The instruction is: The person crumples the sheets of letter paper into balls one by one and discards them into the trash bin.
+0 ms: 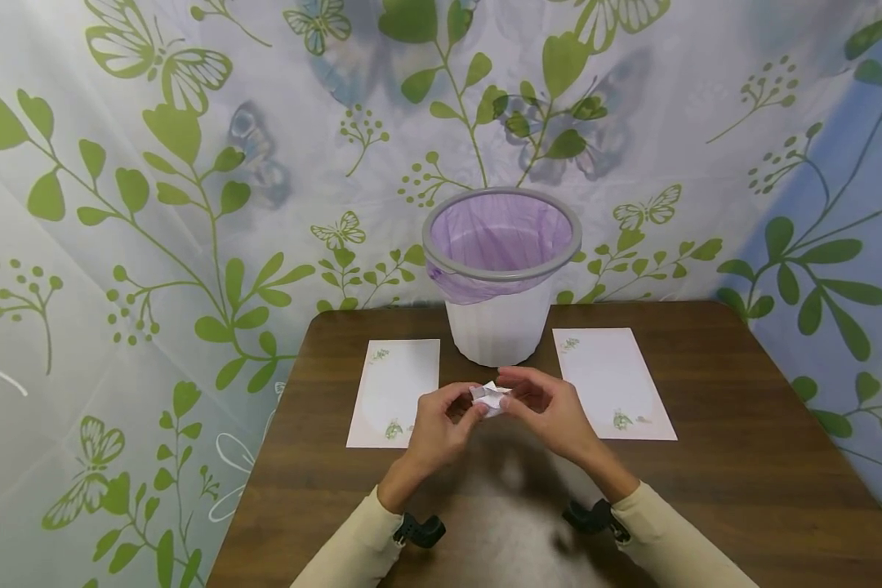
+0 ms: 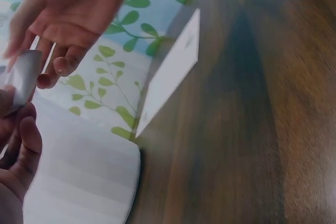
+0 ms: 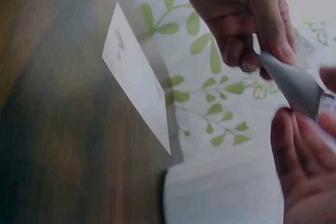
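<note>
A small piece of white paper [image 1: 491, 398], creased and folded with points sticking up, is between my two hands above the table. My left hand [image 1: 439, 423] pinches its left side between thumb and fingers. On the other side, my right hand [image 1: 554, 410] holds the paper's right edge, thumb in front and fingers curled behind. In the left wrist view the folded paper [image 2: 25, 77] shows a smooth greyish face. The right wrist view shows the folded paper [image 3: 294, 83] stretched between the left fingers [image 3: 273, 30] and the right fingers [image 3: 289, 145].
Just beyond my hands stands a white bin [image 1: 496, 327] with a grey rim and purple liner. Flat printed sheets lie either side of it, a left sheet [image 1: 397, 384] and a right sheet [image 1: 612, 380]. The brown table [image 1: 750, 490] meets a leaf-patterned curtain [image 1: 265, 204] behind.
</note>
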`<state>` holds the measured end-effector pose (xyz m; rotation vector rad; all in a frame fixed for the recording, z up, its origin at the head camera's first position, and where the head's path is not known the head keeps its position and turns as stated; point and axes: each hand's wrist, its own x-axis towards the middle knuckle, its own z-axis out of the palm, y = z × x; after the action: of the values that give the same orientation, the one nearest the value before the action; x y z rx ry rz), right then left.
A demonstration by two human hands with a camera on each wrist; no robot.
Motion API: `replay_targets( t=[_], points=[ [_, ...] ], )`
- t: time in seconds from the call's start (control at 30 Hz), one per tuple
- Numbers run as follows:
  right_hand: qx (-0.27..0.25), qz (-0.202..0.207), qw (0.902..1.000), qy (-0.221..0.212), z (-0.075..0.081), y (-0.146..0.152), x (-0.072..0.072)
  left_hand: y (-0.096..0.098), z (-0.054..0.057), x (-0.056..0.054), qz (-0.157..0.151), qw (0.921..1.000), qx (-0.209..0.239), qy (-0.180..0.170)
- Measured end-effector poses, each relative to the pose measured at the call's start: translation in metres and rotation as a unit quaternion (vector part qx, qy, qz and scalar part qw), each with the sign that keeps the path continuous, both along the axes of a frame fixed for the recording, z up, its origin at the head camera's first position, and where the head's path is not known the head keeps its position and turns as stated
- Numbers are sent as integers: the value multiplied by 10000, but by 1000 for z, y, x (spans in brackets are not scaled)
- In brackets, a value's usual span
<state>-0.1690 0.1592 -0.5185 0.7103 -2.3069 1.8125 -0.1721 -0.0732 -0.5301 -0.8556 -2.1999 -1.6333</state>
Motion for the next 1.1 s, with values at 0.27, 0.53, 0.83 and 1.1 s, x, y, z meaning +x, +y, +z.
replay_targets(
  t=[0.27,0.53,0.83,1.1],
  points=[
    [582,268,9863,1519,-2,-1,2,-7,8,1,-310,9903,241,-1334],
    [678,-306,9822,1722,-1,1,-1,-4,0,1,-514,9925,126,-1104],
    [451,-566,9907,1152,-3,3,0,1,1,-1,-416,9985,-221,281],
    [445,-387,9916,1155,0,4,-2,2,5,0,-463,9988,-162,-48]
  ],
)
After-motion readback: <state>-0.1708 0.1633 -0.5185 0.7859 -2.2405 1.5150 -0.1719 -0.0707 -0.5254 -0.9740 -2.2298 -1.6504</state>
